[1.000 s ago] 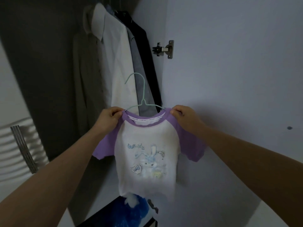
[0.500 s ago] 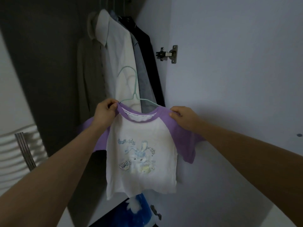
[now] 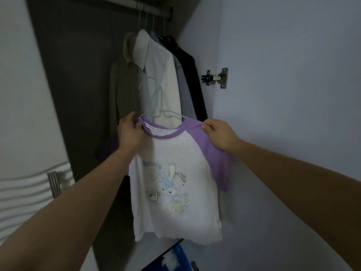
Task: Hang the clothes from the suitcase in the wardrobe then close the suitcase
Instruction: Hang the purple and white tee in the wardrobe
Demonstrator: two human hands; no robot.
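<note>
A small white T-shirt [image 3: 173,184] with purple sleeves and a rabbit print hangs on a pale green wire hanger [image 3: 156,102]. My left hand [image 3: 130,132] grips its left shoulder by the collar. My right hand [image 3: 218,133] pinches the right shoulder. I hold it up in front of the open wardrobe, well below the rail [image 3: 136,4]. The hanger's hook points up and is not on the rail. The suitcase is out of view.
On the rail hang a beige shirt [image 3: 121,85], a white collared shirt [image 3: 160,75], a grey garment [image 3: 182,89] and a black one [image 3: 192,79]. The open door [image 3: 293,94] with its hinge [image 3: 215,78] stands right. A white panel with a metal handle [image 3: 53,184] is left. Something blue [image 3: 173,259] lies below.
The T-shirt on its hanger has moved up and leftward toward the hanging clothes, and my view has tilted up so the rail now shows. Both hands keep their hold.
</note>
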